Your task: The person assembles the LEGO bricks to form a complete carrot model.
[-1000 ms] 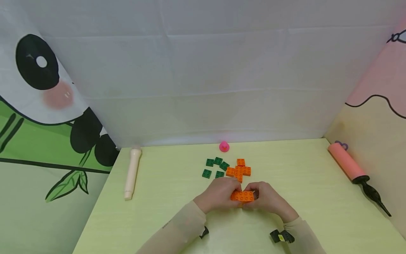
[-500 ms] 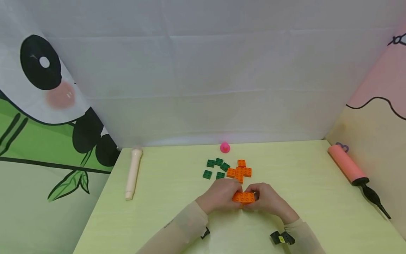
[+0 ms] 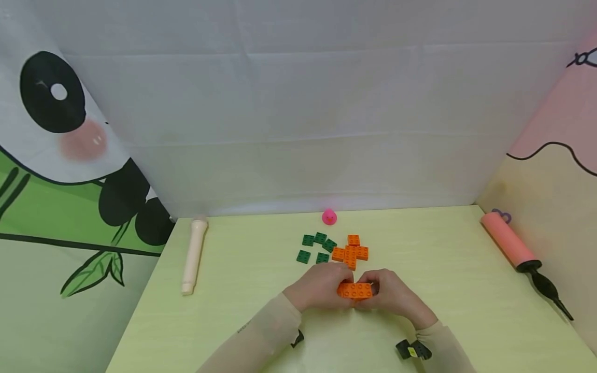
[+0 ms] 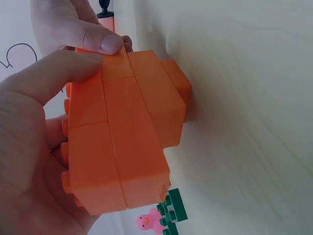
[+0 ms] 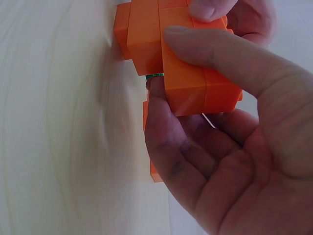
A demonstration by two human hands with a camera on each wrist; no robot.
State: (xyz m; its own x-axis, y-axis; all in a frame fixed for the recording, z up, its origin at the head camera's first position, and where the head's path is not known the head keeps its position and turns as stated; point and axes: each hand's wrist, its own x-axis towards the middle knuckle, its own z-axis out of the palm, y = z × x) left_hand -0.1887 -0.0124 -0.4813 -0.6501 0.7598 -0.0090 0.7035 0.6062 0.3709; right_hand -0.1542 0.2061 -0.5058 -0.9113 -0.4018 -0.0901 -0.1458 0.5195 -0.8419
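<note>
Both hands hold one stack of orange toy building bricks (image 3: 356,290) low over the front middle of the table. My left hand (image 3: 322,286) grips its left end, and the thumb presses on the side in the left wrist view. The right hand (image 3: 391,292) has hold of the other end, thumb on the near side and fingers behind, as the right wrist view shows. In the left wrist view the orange stack (image 4: 112,127) has several joined layers, stepped narrower toward the table, with studs facing the left palm. Part of its far side is hidden by fingers.
Just beyond the hands lie loose orange bricks (image 3: 351,253) in a cluster and several green bricks (image 3: 303,256) left of them. A pink toy duck (image 3: 329,217) stands at the back. A pale stick (image 3: 194,256) lies left; a pink balloon pump (image 3: 510,241) lies right.
</note>
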